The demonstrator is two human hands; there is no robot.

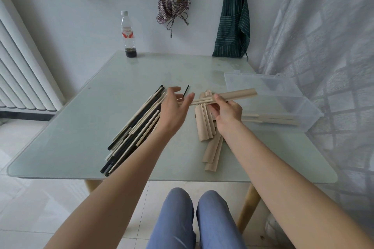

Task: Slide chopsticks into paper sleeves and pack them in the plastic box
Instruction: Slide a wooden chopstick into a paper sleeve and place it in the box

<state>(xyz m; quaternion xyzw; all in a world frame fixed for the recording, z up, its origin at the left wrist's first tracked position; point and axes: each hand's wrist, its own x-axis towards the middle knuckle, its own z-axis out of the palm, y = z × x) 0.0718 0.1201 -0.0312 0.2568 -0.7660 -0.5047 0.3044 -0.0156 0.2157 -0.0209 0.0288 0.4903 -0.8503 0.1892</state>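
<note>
My right hand (226, 111) grips a tan paper sleeve (240, 94) with a pale pair of chopsticks (200, 101) sticking out of its left end, held above the table. My left hand (176, 105) hovers open just left of the chopstick tips, fingers spread, holding nothing. Under my left hand lies a pile of black and pale chopsticks (133, 131). A heap of empty paper sleeves (206, 125) lies beneath my right hand. The clear plastic box (283, 99) stands at the right, with sleeved chopsticks (271, 120) lying in it.
The glass table (81, 127) carries a plastic bottle (128, 34) at its far edge. One black chopstick (186, 91) lies apart behind my left hand. Aprons hang on the wall, a curtain runs along the right, a radiator along the left.
</note>
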